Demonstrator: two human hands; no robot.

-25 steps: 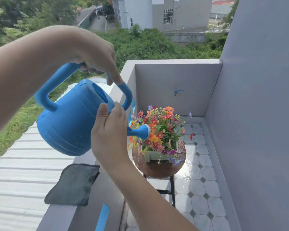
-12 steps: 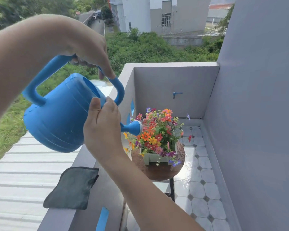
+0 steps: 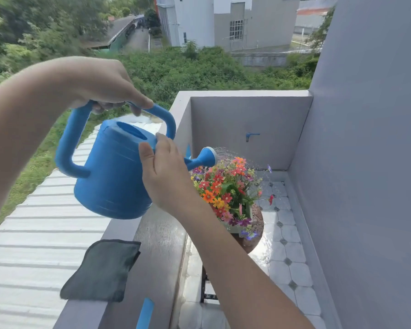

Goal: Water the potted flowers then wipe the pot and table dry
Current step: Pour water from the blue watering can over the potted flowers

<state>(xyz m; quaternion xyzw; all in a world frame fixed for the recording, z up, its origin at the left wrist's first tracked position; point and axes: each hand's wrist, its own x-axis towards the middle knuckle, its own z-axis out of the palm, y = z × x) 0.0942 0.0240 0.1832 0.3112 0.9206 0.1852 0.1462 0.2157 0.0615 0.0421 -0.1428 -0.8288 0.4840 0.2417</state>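
Note:
I hold a blue watering can (image 3: 112, 176) tilted over the balcony ledge. My left hand (image 3: 105, 86) grips its top handle. My right hand (image 3: 164, 176) lies against the can's side near the spout, fingers fairly straight. The spout rose (image 3: 209, 155) sprays fine water over the colourful flowers (image 3: 226, 193). They stand in a pale green pot (image 3: 235, 227) on a small round brown table (image 3: 255, 238), partly hidden by my right forearm. A dark grey cloth (image 3: 102, 269) lies folded on the ledge below the can.
Grey balcony walls (image 3: 365, 186) close in the right and far sides, with a blue tap (image 3: 249, 136) on the far wall. The tiled floor (image 3: 285, 257) is wet and shiny. A blue strip (image 3: 145, 314) sits on the ledge. A corrugated roof (image 3: 33, 233) lies outside, left.
The can has swung lower and further toward the flowers, and its spout has risen. Water now sprays from the rose over the flowers. Both hands kept their hold.

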